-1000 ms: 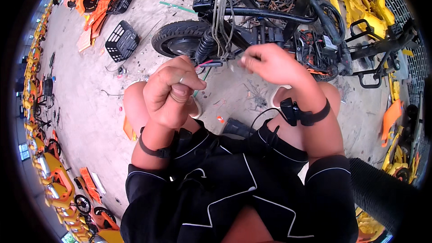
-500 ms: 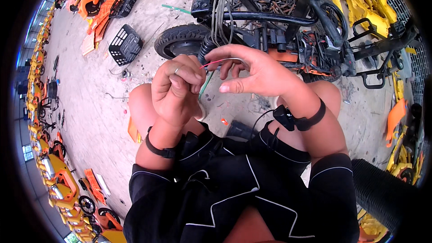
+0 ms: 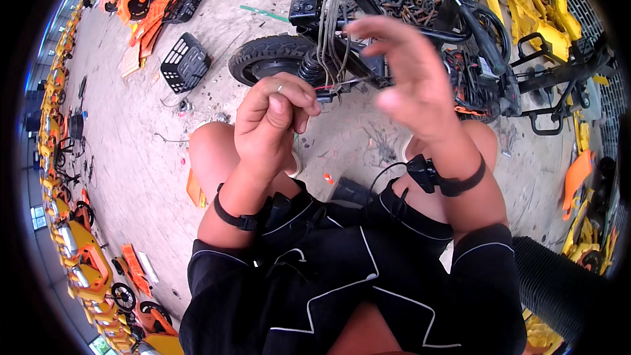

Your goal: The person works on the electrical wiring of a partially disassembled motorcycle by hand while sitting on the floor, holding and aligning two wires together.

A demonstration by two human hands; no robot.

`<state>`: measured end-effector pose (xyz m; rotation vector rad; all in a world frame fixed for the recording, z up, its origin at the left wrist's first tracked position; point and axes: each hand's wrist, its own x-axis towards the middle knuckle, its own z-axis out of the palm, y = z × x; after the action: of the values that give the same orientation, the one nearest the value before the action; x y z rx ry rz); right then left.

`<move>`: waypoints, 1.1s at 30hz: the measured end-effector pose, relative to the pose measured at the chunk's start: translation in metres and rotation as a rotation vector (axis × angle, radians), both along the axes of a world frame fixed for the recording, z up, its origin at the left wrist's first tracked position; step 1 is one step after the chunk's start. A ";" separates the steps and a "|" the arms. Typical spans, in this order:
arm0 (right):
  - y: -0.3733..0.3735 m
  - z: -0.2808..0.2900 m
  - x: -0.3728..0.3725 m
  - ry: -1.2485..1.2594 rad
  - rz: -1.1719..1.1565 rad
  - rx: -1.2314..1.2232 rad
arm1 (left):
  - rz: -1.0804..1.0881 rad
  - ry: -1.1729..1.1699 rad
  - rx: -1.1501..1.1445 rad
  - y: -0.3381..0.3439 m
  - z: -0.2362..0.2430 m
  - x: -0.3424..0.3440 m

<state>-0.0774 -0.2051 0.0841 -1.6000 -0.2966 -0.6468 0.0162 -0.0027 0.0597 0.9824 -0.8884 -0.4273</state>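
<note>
red wire (image 3: 328, 86), one, under the grey cables (image 3: 327, 29): our left hand (image 3: 268, 118) beside it, fingertips together, grip unclear; our right hand (image 3: 415, 82), fingers apart, now lifted away, likely leaving the left alone there.

Your left hand (image 3: 273, 118) is curled, fingers (image 3: 301, 94) bent near the thumb (image 3: 279, 113); your right hand (image 3: 417, 85) is blurred, loosely spread; both forearms (image 3: 470, 204) reach forward.

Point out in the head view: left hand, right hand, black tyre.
Left hand (image 3: 263, 121): head view, middle of the hand, below the curled fingers.
Right hand (image 3: 419, 85): head view, middle of the hand, between thumb and wrist.
Black tyre (image 3: 263, 48): head view, on its upper tread.
</note>
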 end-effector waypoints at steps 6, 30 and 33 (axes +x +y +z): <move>0.001 0.035 -0.018 -0.025 -0.284 -0.804 | 0.022 -0.533 0.115 0.000 0.005 0.003; -0.008 0.003 -0.018 0.283 0.215 -0.642 | -0.124 -0.868 0.098 -0.011 0.005 -0.003; -0.009 -0.003 -0.017 0.299 0.229 -0.582 | -0.121 -0.868 0.102 -0.012 0.005 -0.005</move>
<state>-0.0942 -0.2139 0.0808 -2.1473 -0.4646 -0.1351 0.0111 -0.0147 0.0642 1.2297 -1.7239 -0.1297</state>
